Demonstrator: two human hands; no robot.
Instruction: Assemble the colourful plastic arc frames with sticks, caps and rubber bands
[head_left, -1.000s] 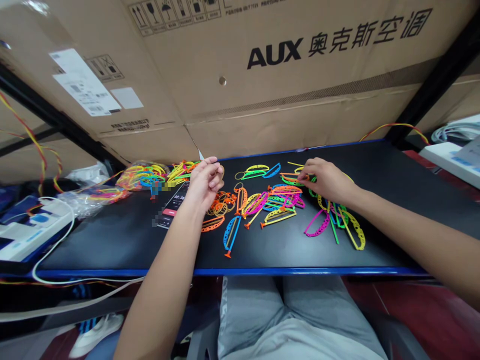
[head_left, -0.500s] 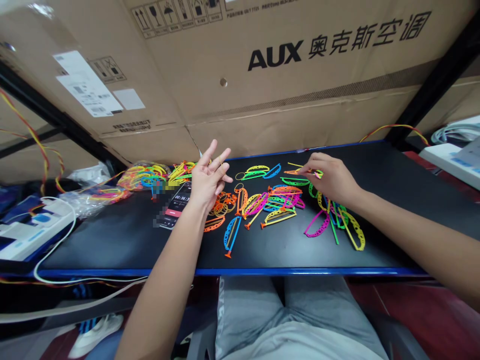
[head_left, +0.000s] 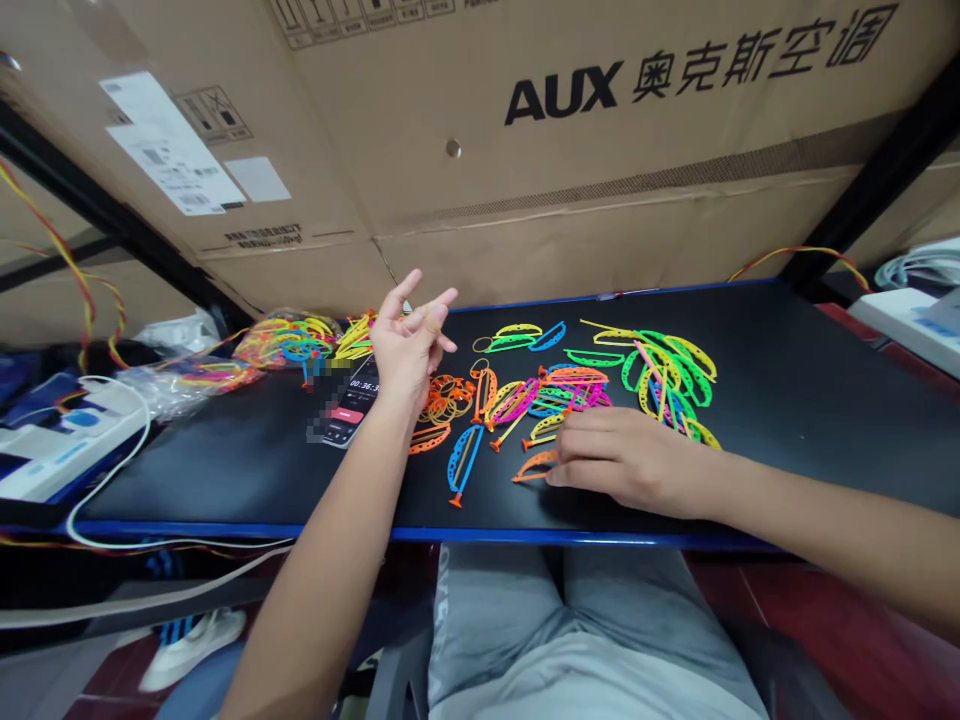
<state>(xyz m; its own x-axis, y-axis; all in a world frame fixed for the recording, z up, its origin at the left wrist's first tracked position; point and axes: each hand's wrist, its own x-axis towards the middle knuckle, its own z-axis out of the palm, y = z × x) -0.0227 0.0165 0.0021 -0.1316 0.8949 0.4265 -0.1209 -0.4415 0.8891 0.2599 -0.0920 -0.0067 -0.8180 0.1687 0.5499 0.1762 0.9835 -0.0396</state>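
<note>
My right hand is low over the near part of the table, its fingertips pinched on a small orange toy bow. Part of that bow is hidden behind the fingers. Raised above a phone is my left hand, its fingers spread apart; I see nothing held in it. Just right of the left hand lie brown rubber bands and orange suction-cup tips. A blue toy bow with an orange-tipped stick lies between my hands. Beyond the right hand is a pile of mixed bows.
More green, yellow and pink bows spread at the right. Clear bags of plastic parts sit at the back left. A large cardboard box stands behind the black table. A white cable crosses the left edge.
My right hand has moved from the back right toward the near middle, bringing the orange bow with it. My left hand stays spread in nearly the same place.
</note>
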